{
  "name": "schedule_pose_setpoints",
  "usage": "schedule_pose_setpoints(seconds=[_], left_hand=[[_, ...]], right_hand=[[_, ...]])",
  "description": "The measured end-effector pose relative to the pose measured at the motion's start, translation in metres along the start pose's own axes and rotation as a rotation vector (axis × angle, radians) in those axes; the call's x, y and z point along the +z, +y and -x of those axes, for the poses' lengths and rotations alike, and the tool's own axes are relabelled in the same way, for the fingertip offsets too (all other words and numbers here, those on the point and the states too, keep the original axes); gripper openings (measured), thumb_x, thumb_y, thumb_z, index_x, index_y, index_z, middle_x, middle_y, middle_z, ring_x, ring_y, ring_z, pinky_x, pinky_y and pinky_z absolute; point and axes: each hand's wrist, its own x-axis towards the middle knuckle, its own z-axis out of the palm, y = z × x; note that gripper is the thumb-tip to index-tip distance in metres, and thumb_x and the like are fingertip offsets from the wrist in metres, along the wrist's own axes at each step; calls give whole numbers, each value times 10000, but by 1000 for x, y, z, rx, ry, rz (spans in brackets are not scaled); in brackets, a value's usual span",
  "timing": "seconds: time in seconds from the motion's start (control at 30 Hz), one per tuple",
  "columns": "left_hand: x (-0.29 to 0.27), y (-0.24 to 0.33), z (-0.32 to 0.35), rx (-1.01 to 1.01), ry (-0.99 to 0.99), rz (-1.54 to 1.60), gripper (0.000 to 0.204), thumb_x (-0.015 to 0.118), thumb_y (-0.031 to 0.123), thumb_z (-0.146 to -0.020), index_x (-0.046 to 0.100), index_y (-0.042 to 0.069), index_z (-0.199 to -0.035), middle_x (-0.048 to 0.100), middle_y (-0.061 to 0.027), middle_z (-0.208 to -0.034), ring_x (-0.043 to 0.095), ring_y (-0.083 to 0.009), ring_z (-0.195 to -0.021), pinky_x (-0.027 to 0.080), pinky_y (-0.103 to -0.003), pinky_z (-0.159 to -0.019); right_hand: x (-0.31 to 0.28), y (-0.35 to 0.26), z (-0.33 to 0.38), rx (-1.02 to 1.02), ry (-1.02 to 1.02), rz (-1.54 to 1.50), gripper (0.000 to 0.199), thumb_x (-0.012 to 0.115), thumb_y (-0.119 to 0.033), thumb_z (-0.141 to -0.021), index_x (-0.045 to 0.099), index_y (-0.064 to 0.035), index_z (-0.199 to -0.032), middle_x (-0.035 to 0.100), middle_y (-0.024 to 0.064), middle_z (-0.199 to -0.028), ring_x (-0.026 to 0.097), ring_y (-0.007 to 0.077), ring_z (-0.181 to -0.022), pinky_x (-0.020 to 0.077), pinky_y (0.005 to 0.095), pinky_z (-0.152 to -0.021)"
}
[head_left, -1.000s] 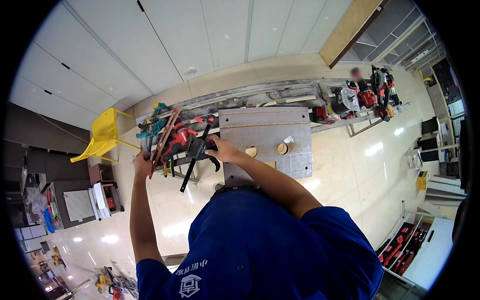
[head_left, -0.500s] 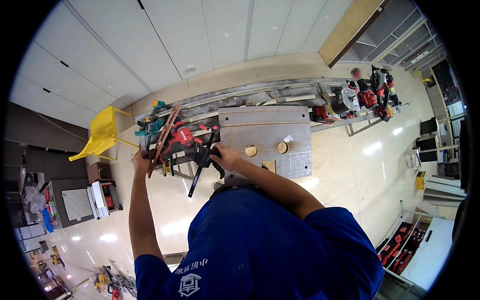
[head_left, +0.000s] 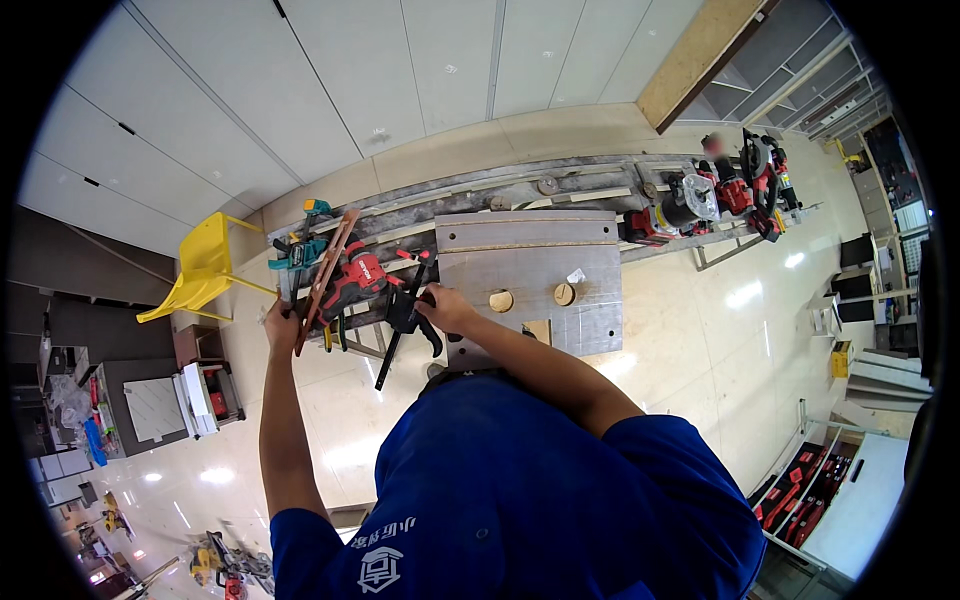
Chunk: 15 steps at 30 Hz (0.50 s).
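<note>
At workbench edge: right hand (head_left: pixel 443 305) closed around black bar clamp (head_left: pixel 405 318) beside grey plywood panel (head_left: pixel 530 275); left hand (head_left: pixel 281 325) grips slim reddish wooden strip (head_left: pixel 324 280) (tilted). Risk: strip slipping if clamp bites off-centre.

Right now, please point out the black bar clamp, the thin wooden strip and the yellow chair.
black bar clamp (head_left: pixel 405 318): head view, on its handle body.
thin wooden strip (head_left: pixel 325 277): head view, mid-length.
yellow chair (head_left: pixel 203 262): head view, on its backrest.

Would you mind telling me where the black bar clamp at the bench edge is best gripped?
By its black handle, from the near side, as the right hand does. The clamp hangs off the bench edge, its thin bar slanting down toward the person, so the thick handle gives the firmest hold.
</note>
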Motion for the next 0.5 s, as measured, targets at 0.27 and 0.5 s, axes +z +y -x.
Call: schedule_pose_setpoints(seconds=[0.27,0.5], left_hand=[[-2,-13,11,43,38,13,162,619,31,-806,665,-3,-958,704,-178,-875,704,-306,-827,547,-377,-765],[-6,-8,12,64,153,-64,178,615,36,-792,663,10,-961,688,-183,-884,673,-359,-830,533,-429,-772]], right_hand=[[1,12,-13,-42,110,-24,328,655,-328,-883,651,-24,-1007,690,206,-907,668,379,-870,526,453,-778],[-28,-1,-55,-146,67,150,342,680,-346,-862,713,-20,-958,692,189,-851,687,341,-770,533,444,-705]])
